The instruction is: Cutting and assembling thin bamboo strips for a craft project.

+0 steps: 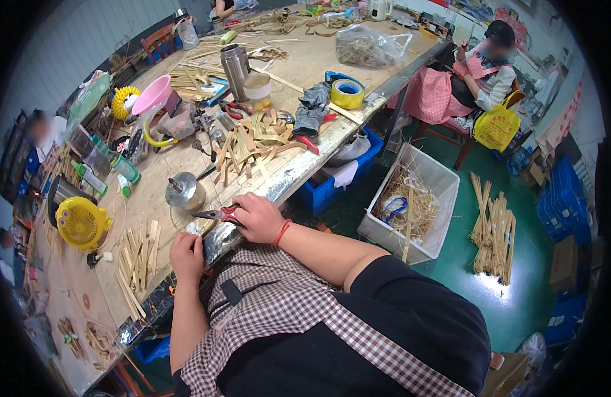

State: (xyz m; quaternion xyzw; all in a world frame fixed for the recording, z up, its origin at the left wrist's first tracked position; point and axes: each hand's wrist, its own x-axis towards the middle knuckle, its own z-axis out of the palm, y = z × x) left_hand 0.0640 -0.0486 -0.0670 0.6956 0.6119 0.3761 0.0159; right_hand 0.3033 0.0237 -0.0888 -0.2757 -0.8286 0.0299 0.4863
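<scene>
- Gripping red-handled pliers (216, 214) in the right hand (258, 217), fingers wrapped round the handles, nose pointing left over the surface (299, 165) edge, within easy reach of the other hand;
- Resting the left hand (186, 255) curled at that edge, seemingly pinching something small; too hidden to tell what;
- Lying close on both sides for easy picking: 2 groups of bamboo strips (138, 261), near the metal pot (185, 192).
</scene>
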